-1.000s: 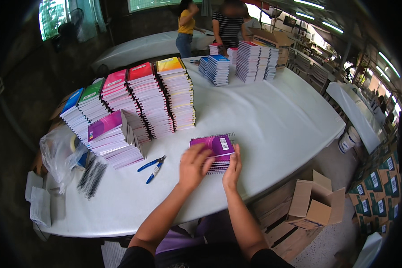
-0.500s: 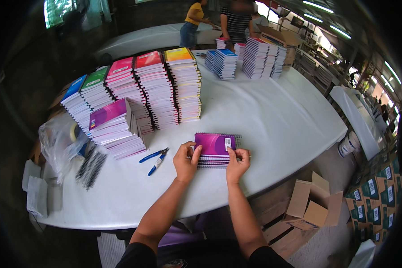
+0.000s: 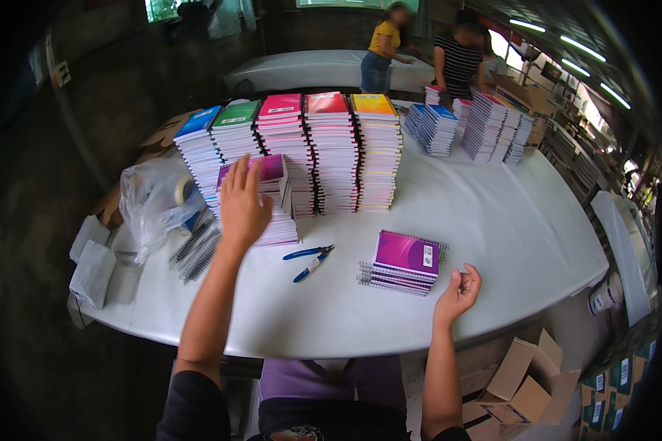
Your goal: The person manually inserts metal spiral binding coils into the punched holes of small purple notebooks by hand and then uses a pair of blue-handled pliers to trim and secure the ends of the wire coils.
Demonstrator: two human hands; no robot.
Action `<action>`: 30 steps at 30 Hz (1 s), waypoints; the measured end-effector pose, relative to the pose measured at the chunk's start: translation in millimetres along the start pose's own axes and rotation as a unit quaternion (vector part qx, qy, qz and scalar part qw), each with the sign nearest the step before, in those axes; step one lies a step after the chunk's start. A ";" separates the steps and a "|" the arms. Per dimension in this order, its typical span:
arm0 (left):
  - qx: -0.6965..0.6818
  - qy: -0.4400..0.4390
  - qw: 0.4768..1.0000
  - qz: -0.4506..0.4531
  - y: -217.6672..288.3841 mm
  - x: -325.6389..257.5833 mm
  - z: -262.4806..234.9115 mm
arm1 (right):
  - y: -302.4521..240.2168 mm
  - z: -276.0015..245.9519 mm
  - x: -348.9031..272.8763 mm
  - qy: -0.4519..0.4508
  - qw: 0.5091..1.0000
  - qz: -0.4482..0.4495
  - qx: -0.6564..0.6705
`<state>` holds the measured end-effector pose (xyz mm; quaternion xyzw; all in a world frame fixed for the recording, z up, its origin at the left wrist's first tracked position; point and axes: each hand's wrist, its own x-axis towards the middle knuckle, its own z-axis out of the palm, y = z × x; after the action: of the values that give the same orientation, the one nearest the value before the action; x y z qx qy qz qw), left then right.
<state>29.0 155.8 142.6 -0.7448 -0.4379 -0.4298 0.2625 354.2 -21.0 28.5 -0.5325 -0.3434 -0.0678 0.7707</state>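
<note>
My left hand (image 3: pixel 244 200) reaches over a stack of purple notebooks (image 3: pixel 274 168), its fingers stretched and nothing in its grasp. Part of that stack is hidden behind the hand; whether the fingertips touch the top cover I cannot tell. In front of me lies a short pile of purple spiral notebooks (image 3: pixel 407 252), with wire coils jutting out at its sides. Just right of that pile, my right hand (image 3: pixel 460 292) hovers near the table edge, fingers loosely bent and apart, holding nothing. Blue-handled cutting pliers (image 3: pixel 310 259) rest between the two purple piles.
Tall notebook stacks (image 3: pixel 331 154) in several colours stand behind the purple one. At the left are loose wire coils (image 3: pixel 197 251), a plastic bag (image 3: pixel 151 202) and a tape roll (image 3: pixel 184 189). More notebooks (image 3: pixel 485 128) and people occupy the far side. An open carton (image 3: pixel 526 386) sits low right.
Both hands have let go of the short purple notebook pile. My left hand has moved left and away to the purple stack; my right has drawn off to the right. The view has turned left.
</note>
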 end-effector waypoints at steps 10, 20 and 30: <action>-0.116 -0.168 0.957 0.206 78.6 -94.0 -93.7 | -84.8 47.8 -63.7 -0.350 0.497 0.653 0.451; -0.583 -0.244 0.641 -0.436 83.7 -167.5 -57.9 | -33.2 47.0 -92.7 -0.599 0.740 0.231 0.200; -0.187 -0.295 0.935 -0.065 39.9 -169.8 -46.6 | -34.5 43.4 -99.3 -0.595 0.754 0.213 0.179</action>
<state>2.9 28.5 17.3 -0.8435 -0.4550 -0.2808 -0.0512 243.1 -23.9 4.0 -0.3770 -0.6161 0.4915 0.4866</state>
